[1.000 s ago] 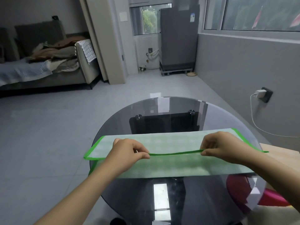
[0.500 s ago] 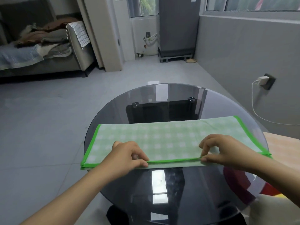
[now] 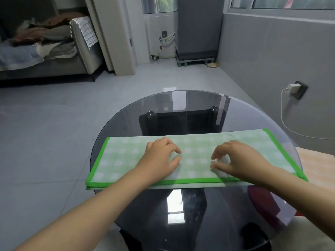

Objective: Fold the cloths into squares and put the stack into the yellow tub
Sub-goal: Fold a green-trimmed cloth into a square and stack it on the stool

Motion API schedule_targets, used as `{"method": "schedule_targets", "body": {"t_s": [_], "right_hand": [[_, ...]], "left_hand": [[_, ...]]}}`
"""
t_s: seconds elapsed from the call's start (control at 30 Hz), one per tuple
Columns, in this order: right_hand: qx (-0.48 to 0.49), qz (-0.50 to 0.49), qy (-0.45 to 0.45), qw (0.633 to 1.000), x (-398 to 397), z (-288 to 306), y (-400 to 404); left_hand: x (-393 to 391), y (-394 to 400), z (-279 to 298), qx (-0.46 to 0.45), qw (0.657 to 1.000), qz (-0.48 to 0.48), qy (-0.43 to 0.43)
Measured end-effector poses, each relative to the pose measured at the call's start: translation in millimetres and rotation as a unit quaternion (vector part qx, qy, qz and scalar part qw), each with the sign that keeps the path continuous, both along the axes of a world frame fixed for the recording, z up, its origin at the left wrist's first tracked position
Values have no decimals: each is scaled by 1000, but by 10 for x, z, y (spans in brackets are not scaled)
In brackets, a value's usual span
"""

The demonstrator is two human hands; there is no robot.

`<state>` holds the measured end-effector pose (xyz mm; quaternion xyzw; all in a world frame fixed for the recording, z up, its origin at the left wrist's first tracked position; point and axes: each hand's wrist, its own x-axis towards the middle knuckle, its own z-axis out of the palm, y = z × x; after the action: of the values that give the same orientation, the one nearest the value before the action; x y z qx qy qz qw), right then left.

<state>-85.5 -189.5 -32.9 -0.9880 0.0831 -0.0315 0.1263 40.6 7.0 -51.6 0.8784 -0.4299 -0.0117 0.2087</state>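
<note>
My left hand (image 3: 160, 157) and right hand (image 3: 235, 160) rest on the folded green-edged cloth (image 3: 126, 160) on the glass tabletop (image 3: 199, 214). My fingers (image 3: 175, 149) are loosely curled, gripping nothing.

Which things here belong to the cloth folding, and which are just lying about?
Job: green-edged checked cloth, folded into a long strip on the round glass table; left hand and right hand resting on it.

Lying about: sofa piled with laundry, charger in the wall socket.

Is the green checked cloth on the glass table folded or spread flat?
Folded once: the cloth shows two green-edged layers at its near left corner. It is not yet square.
</note>
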Motion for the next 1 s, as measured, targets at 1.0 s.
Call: {"method": "schedule_targets", "body": {"t_s": [1.0], "right_hand": [[-26,-143,69,987,198,-395,-712]], "left_hand": [[146,-444,-294,163,986,35,-5]]}}
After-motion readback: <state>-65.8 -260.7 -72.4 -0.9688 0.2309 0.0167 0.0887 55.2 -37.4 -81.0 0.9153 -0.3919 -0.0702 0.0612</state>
